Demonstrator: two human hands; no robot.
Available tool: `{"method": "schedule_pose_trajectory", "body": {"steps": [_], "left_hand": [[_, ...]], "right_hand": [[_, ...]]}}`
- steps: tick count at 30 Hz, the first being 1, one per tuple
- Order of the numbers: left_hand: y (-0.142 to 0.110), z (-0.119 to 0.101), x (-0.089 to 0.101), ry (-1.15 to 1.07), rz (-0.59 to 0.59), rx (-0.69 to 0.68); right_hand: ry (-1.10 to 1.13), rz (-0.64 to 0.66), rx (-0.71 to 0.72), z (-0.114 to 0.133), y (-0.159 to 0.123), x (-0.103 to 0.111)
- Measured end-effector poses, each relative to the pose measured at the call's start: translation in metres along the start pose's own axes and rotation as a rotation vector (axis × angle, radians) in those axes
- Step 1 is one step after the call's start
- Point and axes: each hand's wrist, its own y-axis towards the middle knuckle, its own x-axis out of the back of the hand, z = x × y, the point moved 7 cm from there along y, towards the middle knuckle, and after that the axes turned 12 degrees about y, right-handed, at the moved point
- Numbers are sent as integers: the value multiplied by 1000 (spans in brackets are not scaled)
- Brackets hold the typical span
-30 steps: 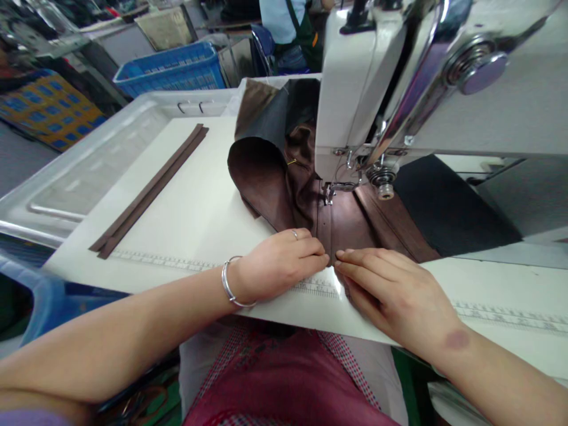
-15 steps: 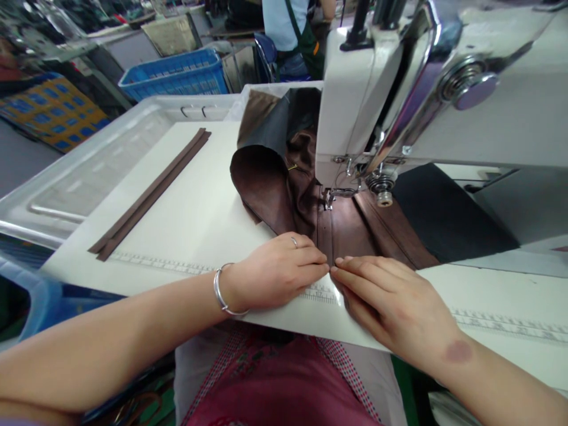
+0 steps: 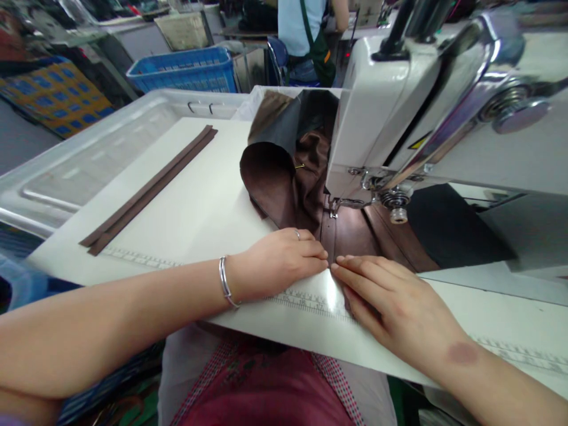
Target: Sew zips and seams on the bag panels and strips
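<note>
Brown leather [image 3: 352,239] with a stitched seam runs under the presser foot [image 3: 333,214] of a white sewing machine [image 3: 368,112]. At the leather's near edge, my left hand [image 3: 288,260] has its fingers pressed together on the left of the seam; its thumb is hidden. Opposite it, my right hand [image 3: 388,296] grips the same edge with fingers held together and the thumb low. The two sets of fingertips almost meet below the presser foot. Behind my left hand, part of the leather folds up into a loop [image 3: 268,177] beside the machine head.
Two brown strips [image 3: 151,189] lie on the white table [image 3: 213,189] at left. A printed ruler [image 3: 302,302] runs along its front. Beyond stand a clear plastic tray [image 3: 89,157] and a blue basket [image 3: 186,74]. A seated person [image 3: 302,35] is at the back.
My hands and the leather edge have come slightly nearer the presser foot. The view has shifted a little, so the machine appears farther right. Both hands keep their hold.
</note>
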Motion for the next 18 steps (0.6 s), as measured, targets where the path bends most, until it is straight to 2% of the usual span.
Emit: {"method": "schedule_pose_trajectory", "body": {"steps": [8,18], "left_hand": [[8,21,-9,2,-21,31],[19,46,-15,27,-63,84]], "right_hand": [[-20,31,-18,-18,18,3],[-81,-12,-45,-38,34,2]]}}
